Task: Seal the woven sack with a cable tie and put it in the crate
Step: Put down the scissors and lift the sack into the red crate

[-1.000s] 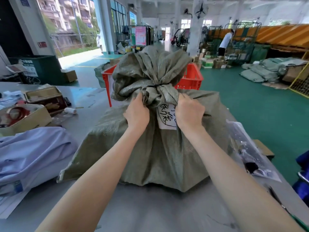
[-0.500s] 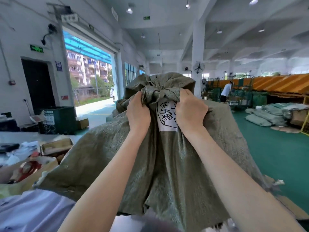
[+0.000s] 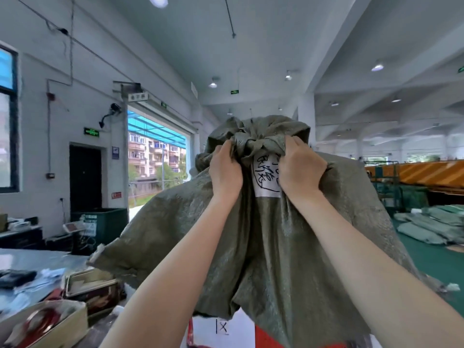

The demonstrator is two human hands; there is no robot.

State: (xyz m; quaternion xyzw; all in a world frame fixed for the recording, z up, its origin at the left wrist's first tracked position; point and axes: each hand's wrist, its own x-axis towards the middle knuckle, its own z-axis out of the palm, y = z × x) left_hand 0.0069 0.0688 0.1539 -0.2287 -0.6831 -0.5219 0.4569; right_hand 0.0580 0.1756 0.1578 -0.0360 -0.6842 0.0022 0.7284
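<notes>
The woven sack (image 3: 276,247) hangs in the air in front of the camera, held up by its gathered neck, its grey-green body drooping down and flaring wide to both sides. A white label (image 3: 266,177) with handwritten black characters sits just below the neck, between the two hands. The left hand (image 3: 224,172) clutches the bunched fabric on the label's left side, the right hand (image 3: 300,169) on its right — fingers of both curled tight into the folds, knuckles toward the camera, so the fingertips themselves are buried in the cloth. No cable tie can be made out at the neck from here.

Under the sack's lower edge, a strip of the red crate (image 3: 266,337) shows, with a white sheet marked by an X against it. To the lower left, the table (image 3: 37,259) carries open cardboard boxes (image 3: 50,325) and loose clutter.

Half a second ago the sack's bottom hung lower, near the table; now it is higher and the crate's edge shows beneath it. The grip on the neck is unchanged.
</notes>
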